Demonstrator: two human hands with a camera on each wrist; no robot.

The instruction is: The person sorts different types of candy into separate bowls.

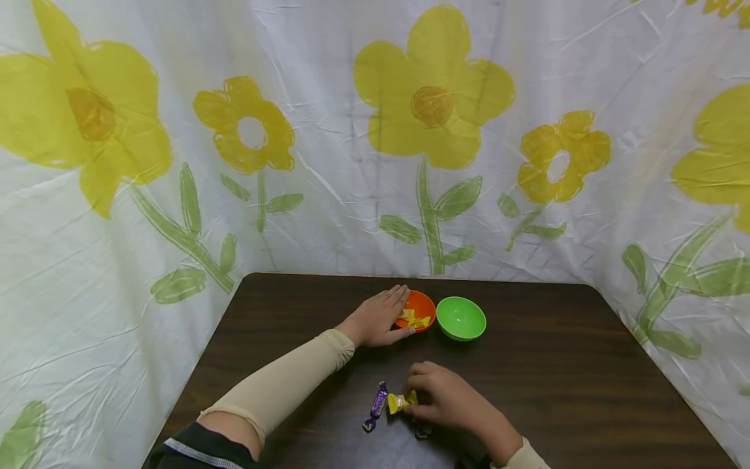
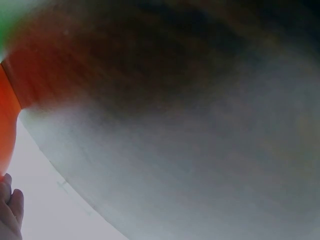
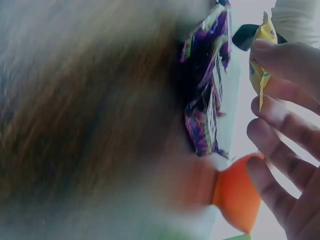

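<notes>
My left hand (image 1: 377, 318) rests against the left side of an orange bowl (image 1: 420, 301), its fingers extended along the rim. Yellow-wrapped candies (image 1: 419, 322) lie inside that bowl. Nearer the front, my right hand (image 1: 450, 398) pinches a yellow-wrapped candy (image 1: 398, 403); the right wrist view shows this candy (image 3: 261, 75) between thumb and forefinger. To its left on the table lies a purple-wrapped candy (image 1: 377, 406). Another dark-wrapped piece (image 1: 422, 430) is partly hidden beneath the right hand. In the left wrist view only some fingertips (image 2: 16, 205) and the orange bowl's edge appear.
A green bowl (image 1: 461, 318) stands right beside the orange one, with no candy seen in it. Both are near the back of a dark brown wooden table (image 1: 545, 371). Behind hangs a white curtain (image 1: 328, 215) painted with yellow flowers.
</notes>
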